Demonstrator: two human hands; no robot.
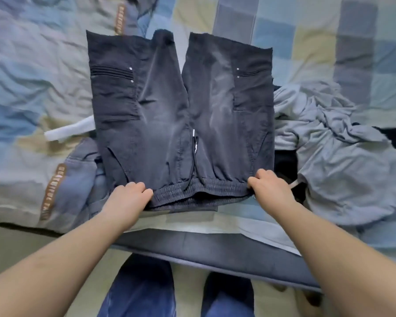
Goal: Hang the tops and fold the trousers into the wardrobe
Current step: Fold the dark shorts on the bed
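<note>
Dark grey trousers (162, 106) lie flat on the bed, folded back so the two legs end at the far side and the elastic waistband with its drawstring faces me. My left hand (129, 197) grips the waistband's left corner with curled fingers. My right hand (269, 186) grips its right corner the same way.
A crumpled grey top (343, 165) lies to the right over something black (286, 165). Blue-grey trousers with a brown lettered stripe (73, 179) lie at the left, partly under the dark pair. The checked bedsheet (306, 42) spreads behind. The bed's dark edge (215, 250) runs below my hands.
</note>
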